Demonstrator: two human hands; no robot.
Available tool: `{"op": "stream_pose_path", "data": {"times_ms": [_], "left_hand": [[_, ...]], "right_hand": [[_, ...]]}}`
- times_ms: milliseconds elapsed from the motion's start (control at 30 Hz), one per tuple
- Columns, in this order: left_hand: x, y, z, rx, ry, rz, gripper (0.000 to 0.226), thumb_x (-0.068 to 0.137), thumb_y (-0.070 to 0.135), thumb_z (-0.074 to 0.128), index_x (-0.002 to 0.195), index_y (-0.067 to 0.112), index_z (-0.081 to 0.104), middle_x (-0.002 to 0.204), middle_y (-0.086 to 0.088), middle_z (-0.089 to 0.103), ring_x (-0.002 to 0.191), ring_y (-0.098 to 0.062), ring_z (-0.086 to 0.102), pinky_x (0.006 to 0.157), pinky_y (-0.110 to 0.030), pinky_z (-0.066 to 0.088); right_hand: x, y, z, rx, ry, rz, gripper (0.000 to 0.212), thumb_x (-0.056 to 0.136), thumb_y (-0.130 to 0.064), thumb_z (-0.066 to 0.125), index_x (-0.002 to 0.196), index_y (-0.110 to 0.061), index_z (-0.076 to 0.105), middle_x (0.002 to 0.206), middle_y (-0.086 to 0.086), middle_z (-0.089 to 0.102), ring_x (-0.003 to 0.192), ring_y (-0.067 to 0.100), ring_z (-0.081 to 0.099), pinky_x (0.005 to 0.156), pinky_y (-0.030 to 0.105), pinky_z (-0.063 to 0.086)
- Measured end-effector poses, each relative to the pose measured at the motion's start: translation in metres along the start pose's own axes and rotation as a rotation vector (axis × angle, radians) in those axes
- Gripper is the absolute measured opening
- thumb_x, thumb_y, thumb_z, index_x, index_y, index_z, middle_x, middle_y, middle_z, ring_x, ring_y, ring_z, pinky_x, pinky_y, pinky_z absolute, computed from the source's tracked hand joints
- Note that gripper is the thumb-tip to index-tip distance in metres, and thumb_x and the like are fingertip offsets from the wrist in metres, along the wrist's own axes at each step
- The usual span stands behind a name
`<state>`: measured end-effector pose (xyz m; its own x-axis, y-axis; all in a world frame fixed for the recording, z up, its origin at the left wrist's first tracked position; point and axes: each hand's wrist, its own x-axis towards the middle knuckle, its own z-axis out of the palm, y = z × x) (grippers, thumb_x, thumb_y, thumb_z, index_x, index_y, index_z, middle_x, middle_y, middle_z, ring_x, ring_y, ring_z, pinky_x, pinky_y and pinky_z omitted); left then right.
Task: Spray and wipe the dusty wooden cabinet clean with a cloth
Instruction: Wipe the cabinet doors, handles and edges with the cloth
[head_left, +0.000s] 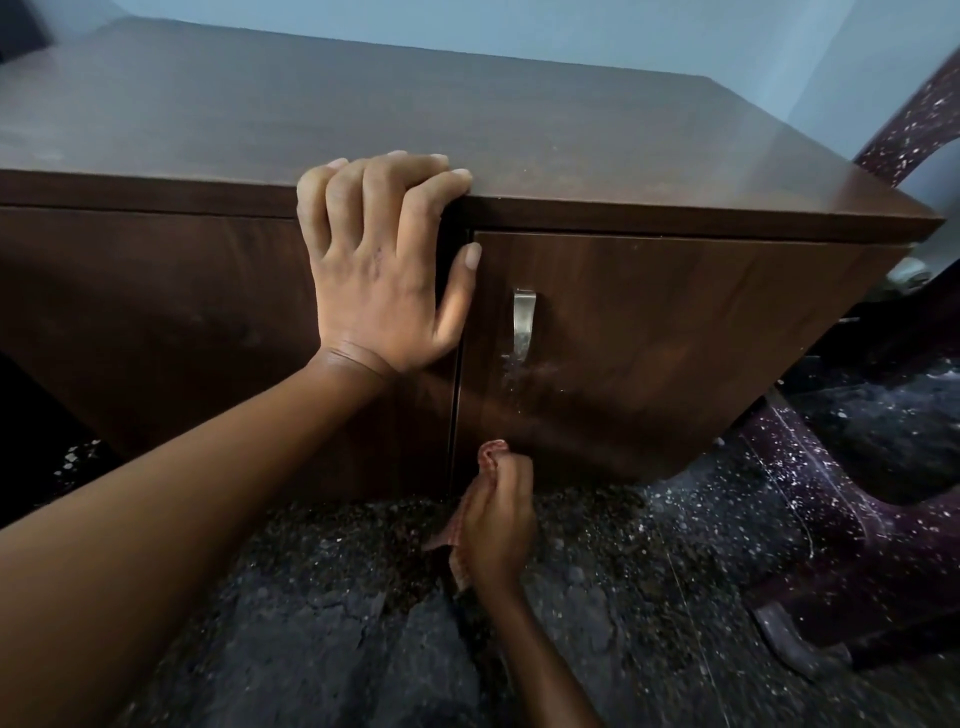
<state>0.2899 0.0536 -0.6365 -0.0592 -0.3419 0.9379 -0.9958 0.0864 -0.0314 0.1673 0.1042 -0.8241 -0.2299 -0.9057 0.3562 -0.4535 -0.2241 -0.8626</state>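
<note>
Seemingly midway: left hand (384, 260) hooks fingers over cabinet (467, 114) edge, right hand (496, 525) clenches cloth (491, 454) low; spray (511, 371) under handle (522, 325) unwiped.

A pale blue wall (675, 31) is running across the top of the view, catching soft, cool light without hard shadows. Below, a dark stone floor (623, 597) flecked with white and grey is spreading out, looking rough and patchy in the near part. On the right, a dark purple chair (841, 525) speckled with white is standing on that floor, one leg reaching toward the lower right corner.
</note>
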Motion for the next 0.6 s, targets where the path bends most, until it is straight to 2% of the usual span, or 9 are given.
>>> {"op": "stream_pose_path", "data": {"times_ms": [67,133,200,300,333,433,500,600], "left_hand": [[0.0,0.0,0.0,-0.003,0.002,-0.001,0.036,0.087,0.037,0.048,0.117,0.018,0.047,0.114,-0.011,0.059,0.106,-0.025,0.038,0.102,-0.037,0.017],[-0.001,0.0,0.0,0.0,0.006,0.001,0.036,0.087,0.038,0.048,0.117,0.018,0.048,0.115,-0.009,0.057,0.106,-0.025,0.038,0.103,-0.037,0.017],[0.0,0.0,0.001,-0.003,0.008,0.005,0.036,0.087,0.037,0.048,0.117,0.018,0.048,0.115,-0.007,0.055,0.106,-0.025,0.038,0.103,-0.037,0.017],[0.0,0.001,0.0,-0.016,0.017,0.005,0.036,0.086,0.037,0.05,0.117,0.018,0.048,0.118,-0.003,0.049,0.106,-0.024,0.037,0.103,-0.036,0.016],[0.0,0.001,0.0,-0.018,0.017,0.004,0.036,0.086,0.036,0.05,0.117,0.018,0.048,0.118,-0.003,0.049,0.106,-0.024,0.037,0.103,-0.036,0.015],[0.0,0.001,0.0,-0.015,0.011,0.004,0.036,0.086,0.036,0.051,0.116,0.018,0.048,0.116,-0.006,0.053,0.106,-0.024,0.037,0.103,-0.036,0.016],[0.0,0.001,0.0,-0.009,0.009,0.002,0.036,0.086,0.036,0.05,0.116,0.018,0.048,0.116,-0.007,0.055,0.106,-0.025,0.038,0.103,-0.037,0.016],[0.001,0.0,-0.001,-0.008,0.01,0.001,0.036,0.086,0.036,0.05,0.116,0.018,0.047,0.115,-0.009,0.059,0.105,-0.024,0.038,0.104,-0.036,0.016]], "right_hand": [[0.013,0.01,-0.008,0.054,0.124,0.112,0.014,0.093,-0.004,0.045,0.097,-0.001,0.058,0.091,0.002,0.052,0.078,0.012,0.05,0.067,0.006,0.035],[0.033,0.014,-0.015,0.054,0.312,0.186,0.013,0.087,0.005,0.048,0.096,0.004,0.058,0.09,0.011,0.055,0.081,0.017,0.051,0.073,0.012,0.038],[0.05,0.005,-0.016,0.102,0.396,0.263,0.013,0.088,0.005,0.051,0.099,0.002,0.057,0.095,0.008,0.056,0.086,0.013,0.051,0.078,0.016,0.038],[0.044,-0.027,-0.008,0.11,0.314,0.112,0.011,0.091,-0.001,0.052,0.091,-0.013,0.053,0.085,-0.007,0.048,0.074,-0.011,0.046,0.072,-0.001,0.031],[0.035,-0.033,-0.005,0.071,0.23,0.012,0.008,0.093,-0.006,0.049,0.089,-0.012,0.054,0.084,-0.008,0.047,0.074,-0.011,0.045,0.071,-0.004,0.029],[0.01,-0.022,0.002,0.011,0.041,-0.147,0.028,0.094,-0.021,0.041,0.101,-0.005,0.062,0.095,0.001,0.055,0.086,-0.002,0.05,0.079,-0.001,0.031],[0.012,-0.006,-0.004,0.056,0.061,-0.077,0.023,0.093,-0.02,0.043,0.099,-0.008,0.062,0.095,0.001,0.056,0.088,0.001,0.052,0.08,0.003,0.036],[0.034,0.005,-0.018,0.085,0.262,0.095,0.014,0.088,-0.003,0.05,0.096,0.001,0.061,0.091,0.012,0.058,0.086,0.021,0.056,0.075,0.015,0.039]]}}
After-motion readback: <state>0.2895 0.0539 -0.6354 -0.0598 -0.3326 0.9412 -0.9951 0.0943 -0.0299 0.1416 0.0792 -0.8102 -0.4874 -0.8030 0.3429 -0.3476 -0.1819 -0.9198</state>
